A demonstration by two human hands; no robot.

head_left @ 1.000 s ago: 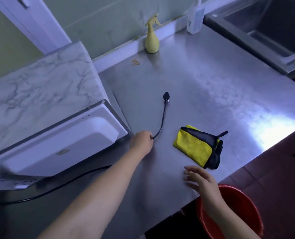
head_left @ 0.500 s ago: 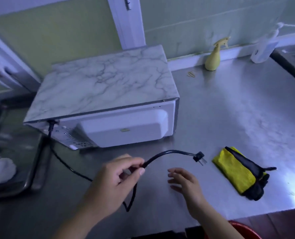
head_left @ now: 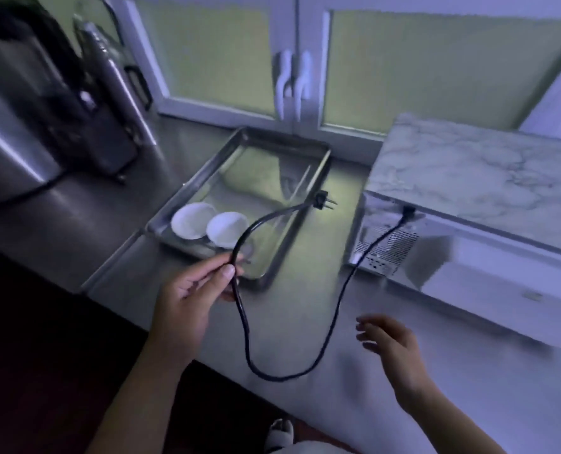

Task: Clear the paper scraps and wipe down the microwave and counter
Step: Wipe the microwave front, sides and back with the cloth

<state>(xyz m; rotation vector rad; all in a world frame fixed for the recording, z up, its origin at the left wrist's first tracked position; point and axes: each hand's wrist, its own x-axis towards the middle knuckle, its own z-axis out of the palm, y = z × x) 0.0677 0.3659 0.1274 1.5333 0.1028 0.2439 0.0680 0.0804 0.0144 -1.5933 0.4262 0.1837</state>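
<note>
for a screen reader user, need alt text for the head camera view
The left hand pinches a black power cord that loops from the marble-topped microwave, its unplugged plug held above a metal tray holding two white round pieces. The right hand hovers open over the steel counter.

Kitchen: steel counter, microwave, metal tray, urn.

The brushed grey metal surface is gleaming dully. Left of the glossy white plastic, marble-topped microwave, the rectangular polished steel tray is mirroring light and the black rubbery cord is looking smooth.
</note>
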